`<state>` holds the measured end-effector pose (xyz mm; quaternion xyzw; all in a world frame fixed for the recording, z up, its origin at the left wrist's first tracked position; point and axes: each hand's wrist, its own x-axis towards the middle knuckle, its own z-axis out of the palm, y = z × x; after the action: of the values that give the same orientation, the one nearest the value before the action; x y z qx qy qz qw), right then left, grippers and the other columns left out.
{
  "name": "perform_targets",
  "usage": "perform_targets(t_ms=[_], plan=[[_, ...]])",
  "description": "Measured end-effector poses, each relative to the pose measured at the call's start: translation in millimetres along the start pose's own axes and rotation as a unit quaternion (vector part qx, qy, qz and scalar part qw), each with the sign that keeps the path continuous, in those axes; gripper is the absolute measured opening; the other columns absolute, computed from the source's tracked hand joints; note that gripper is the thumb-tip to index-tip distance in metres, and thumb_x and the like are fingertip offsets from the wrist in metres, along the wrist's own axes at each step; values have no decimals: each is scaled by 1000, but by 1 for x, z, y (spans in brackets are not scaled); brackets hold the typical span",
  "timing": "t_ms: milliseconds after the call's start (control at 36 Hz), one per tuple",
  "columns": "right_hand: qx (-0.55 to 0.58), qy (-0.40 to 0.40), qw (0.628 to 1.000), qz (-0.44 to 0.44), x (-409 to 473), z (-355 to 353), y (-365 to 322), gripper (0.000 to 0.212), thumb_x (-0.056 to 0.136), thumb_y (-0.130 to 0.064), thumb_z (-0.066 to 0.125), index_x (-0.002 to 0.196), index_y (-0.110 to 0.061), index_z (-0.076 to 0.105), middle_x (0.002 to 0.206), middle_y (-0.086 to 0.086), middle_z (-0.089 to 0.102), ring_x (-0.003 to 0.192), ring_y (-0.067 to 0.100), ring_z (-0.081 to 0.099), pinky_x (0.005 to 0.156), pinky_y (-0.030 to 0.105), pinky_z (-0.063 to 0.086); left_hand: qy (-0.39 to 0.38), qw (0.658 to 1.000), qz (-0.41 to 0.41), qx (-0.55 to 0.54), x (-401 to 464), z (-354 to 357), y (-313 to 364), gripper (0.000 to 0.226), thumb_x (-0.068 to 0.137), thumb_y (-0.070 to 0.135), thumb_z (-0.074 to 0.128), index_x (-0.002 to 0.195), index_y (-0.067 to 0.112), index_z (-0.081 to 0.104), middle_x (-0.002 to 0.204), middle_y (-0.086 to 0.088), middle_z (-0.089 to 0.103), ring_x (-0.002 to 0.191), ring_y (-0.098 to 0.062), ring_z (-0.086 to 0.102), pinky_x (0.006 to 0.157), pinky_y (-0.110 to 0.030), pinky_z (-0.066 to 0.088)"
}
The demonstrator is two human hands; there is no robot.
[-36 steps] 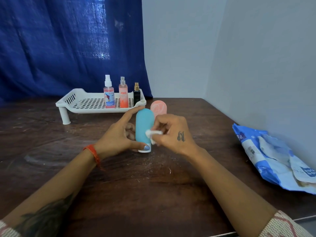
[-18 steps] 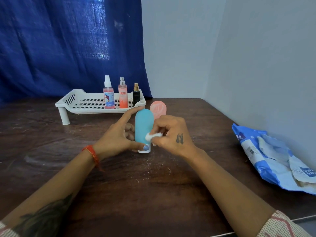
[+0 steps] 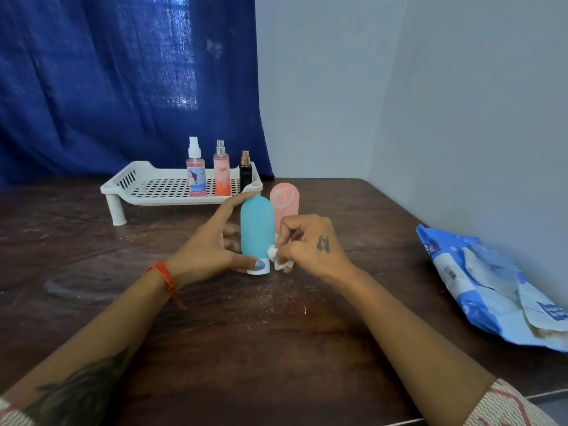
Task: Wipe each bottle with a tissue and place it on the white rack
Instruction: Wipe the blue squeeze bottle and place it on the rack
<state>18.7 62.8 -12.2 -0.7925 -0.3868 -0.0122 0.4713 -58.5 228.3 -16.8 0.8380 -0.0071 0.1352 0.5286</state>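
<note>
A teal bottle [image 3: 257, 229] stands cap-down on the dark wooden table. My left hand [image 3: 212, 247] holds it, forefinger up its left side to the top and thumb across its white cap. My right hand [image 3: 310, 245] pinches a small white tissue [image 3: 274, 255] against the bottle's lower right side. A pink bottle [image 3: 285, 204] stands just behind, partly hidden. The white rack [image 3: 147, 187] at the back holds three spray bottles: a pink one with a white top [image 3: 195, 172], an orange-pink one [image 3: 221, 173] and a small black one [image 3: 245, 173].
A blue and white tissue pack [image 3: 491, 290] lies at the right by the grey wall. A blue curtain [image 3: 123, 81] hangs behind the rack. White crumbs speckle the table in front of the bottle.
My right hand has slid the tissue down the teal bottle's right side towards the cap. The left hand and the bottle have stayed in place.
</note>
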Motion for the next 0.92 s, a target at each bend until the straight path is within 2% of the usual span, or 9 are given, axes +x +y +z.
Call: perform_targets(t_ms=[194,278,389,472,556,667,750,833,917], plan=[[23,173,984,-23,5,-1,0,18,75,-11,75,74,-21,59,85,-3,66,78,11,62,62,18,51,-10,1000,10,-9,0,0,0,107,63,-3,82,138,46,24,114,-8,62,88,-20,71,81,-31,57],[24,128,991,-16,5,2,3,22,78,-14,74,73,-26,57,85,-4,65,78,11,62,65,24,56,-7,1000,10,-11,1,1,-1,106,64,-4,81,139,44,22,120,-7,59,91,-19,70,82,-29,57],[25,89,996,-16,3,1,0,20,75,-7,74,70,-19,60,81,-4,65,73,9,61,58,19,53,-3,1000,5,-21,1,0,-1,104,64,-3,81,136,46,24,128,-8,53,95,-20,68,83,-29,56],[29,52,998,-7,2,0,-1,26,69,0,75,63,-20,59,78,-2,65,74,13,64,62,28,57,2,1000,0,-20,1,1,-2,106,56,10,88,132,49,25,130,-9,49,96,-21,67,84,-33,56],[25,22,999,-10,0,1,-2,22,67,3,74,62,-14,62,75,-1,65,76,15,63,63,23,53,5,1000,-7,-15,1,1,-2,113,47,24,94,133,48,25,127,-9,49,96,-23,67,84,-35,57],[29,-19,999,-7,0,-1,-4,15,68,5,73,63,-7,65,72,4,66,70,15,64,62,23,55,8,1000,-10,-15,0,0,1,102,61,5,84,134,43,24,127,-7,45,94,-22,66,78,-27,58],[25,-60,998,1,-2,0,-4,22,67,5,72,58,-12,63,63,-4,62,61,6,62,52,15,50,13,1000,-14,-22,1,0,1,102,62,-1,82,133,42,23,125,-10,44,93,-23,66,75,-26,57],[1,8,1000,-6,0,2,-3,29,66,1,75,57,-22,61,67,-8,62,66,6,61,54,14,48,19,999,-19,-43,2,0,-1,103,62,-3,81,133,43,22,122,-13,47,93,-23,67,79,-29,57],[23,75,996,-30,2,2,-1,23,68,-2,76,66,-20,63,78,-3,67,73,12,63,61,25,55,16,998,-18,-64,2,0,-1,103,63,-9,78,132,44,23,121,-14,49,94,-22,68,80,-29,57]])
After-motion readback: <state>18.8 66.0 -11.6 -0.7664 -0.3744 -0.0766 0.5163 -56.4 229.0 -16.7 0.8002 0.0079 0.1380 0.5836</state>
